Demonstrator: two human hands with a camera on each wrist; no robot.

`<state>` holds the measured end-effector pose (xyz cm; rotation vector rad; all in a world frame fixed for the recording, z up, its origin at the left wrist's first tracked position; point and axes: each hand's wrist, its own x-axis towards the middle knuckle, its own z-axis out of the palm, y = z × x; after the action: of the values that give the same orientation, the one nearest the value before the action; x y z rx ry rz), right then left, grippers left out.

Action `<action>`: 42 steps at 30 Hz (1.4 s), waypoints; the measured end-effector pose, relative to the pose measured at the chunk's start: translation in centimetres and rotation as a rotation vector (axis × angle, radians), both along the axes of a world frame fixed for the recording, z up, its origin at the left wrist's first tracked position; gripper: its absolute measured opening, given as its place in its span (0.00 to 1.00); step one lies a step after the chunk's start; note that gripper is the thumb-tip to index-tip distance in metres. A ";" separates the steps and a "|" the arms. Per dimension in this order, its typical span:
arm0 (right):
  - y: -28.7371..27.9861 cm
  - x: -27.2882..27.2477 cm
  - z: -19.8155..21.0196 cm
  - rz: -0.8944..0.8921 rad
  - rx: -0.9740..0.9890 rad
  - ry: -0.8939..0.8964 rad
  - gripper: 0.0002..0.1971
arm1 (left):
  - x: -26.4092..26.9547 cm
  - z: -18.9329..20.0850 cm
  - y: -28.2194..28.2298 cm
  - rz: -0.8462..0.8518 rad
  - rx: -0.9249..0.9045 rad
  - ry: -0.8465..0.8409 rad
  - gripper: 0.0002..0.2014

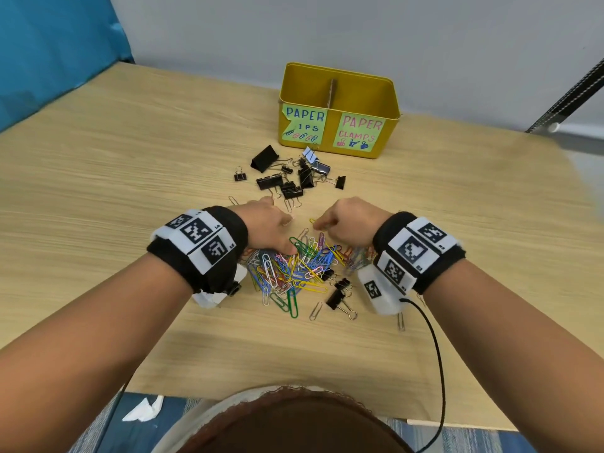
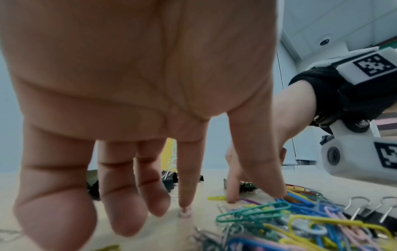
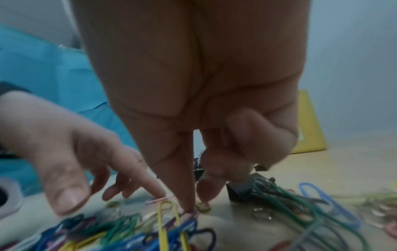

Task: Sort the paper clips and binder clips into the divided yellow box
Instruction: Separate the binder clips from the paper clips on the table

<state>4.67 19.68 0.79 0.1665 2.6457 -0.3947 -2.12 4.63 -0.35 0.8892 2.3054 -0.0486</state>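
Left hand (image 1: 266, 225): palm down over the far edge of the paper-clip heap, fingers spread and nearly straight; index fingertip (image 2: 185, 203) pressed on a small pale pink clip (image 2: 184, 211) lying flat on the tabletop (image 1: 130, 165); thumb tip down among the coloured clips; nothing gripped.

Right hand (image 1: 346, 225): palm down beside the left, outer fingers curled into the palm, thumb and index finger extended downward with tips close together at a yellow clip (image 1: 313, 221); touching or pinching it, hard to say through the blur.

Paper clips (image 1: 300, 266): loose, many-coloured heap near the middle of the tabletop, toward its near edge, under and just behind both hands; long axes pointing every way, several large ones running roughly from the far edge toward the near edge.

Binder clips (image 1: 287, 178): black, scattered between the heap and the box, wire handles pointing in mixed directions; one more (image 1: 340, 294) at the near right side of the heap.

Yellow box (image 1: 338, 111): upright near the far edge of the tabletop, long side facing the person, a divider (image 1: 330, 93) running front to back; left label reading "PAPER", partly torn; right label reading "PAPER CLAMPS".
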 end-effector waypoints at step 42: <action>6.3 2.4 -0.3 -0.330 0.206 -0.049 0.22 | -3.6 -0.5 -3.7 0.360 0.074 0.162 0.25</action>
<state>7.03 25.97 0.51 0.6747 2.6072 -0.2162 -5.77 0.91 -0.83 0.5086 2.6002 0.1240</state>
